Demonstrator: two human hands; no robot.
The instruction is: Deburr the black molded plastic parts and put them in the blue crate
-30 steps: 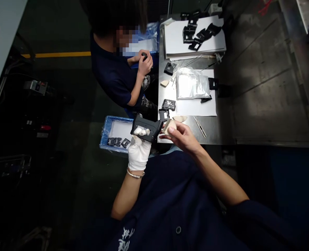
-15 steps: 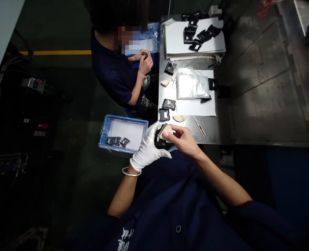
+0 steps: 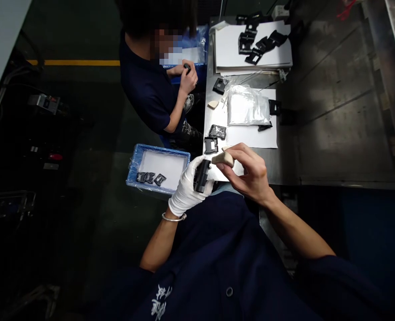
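Note:
My left hand [image 3: 186, 191], in a white glove, is closed around a black plastic part [image 3: 202, 175] held edge-up over the near end of the table. My bare right hand [image 3: 249, 171] pinches a beige felt polishing pad [image 3: 224, 159] between thumb and fingers, just right of the black part's upper end. Whether pad and part touch, I cannot tell. Just beyond my hands lie a black plastic part [image 3: 211, 145] and a second one in clear wrap [image 3: 218, 131]. Another beige piece lies mostly hidden behind my right hand.
A blue bin [image 3: 160, 191] with several wrapped black parts stands left of the table. A stack of clear bags [image 3: 247, 107] lies on white paper. Farther back, several black parts rest on a white stack [image 3: 229, 49]. A co-worker [image 3: 150, 89] sits on the left, holding a small dark object.
My left hand has turned the black part edge-up, bringing it into view. My right hand has drawn the beige pad slightly to the right and up, away from the left palm.

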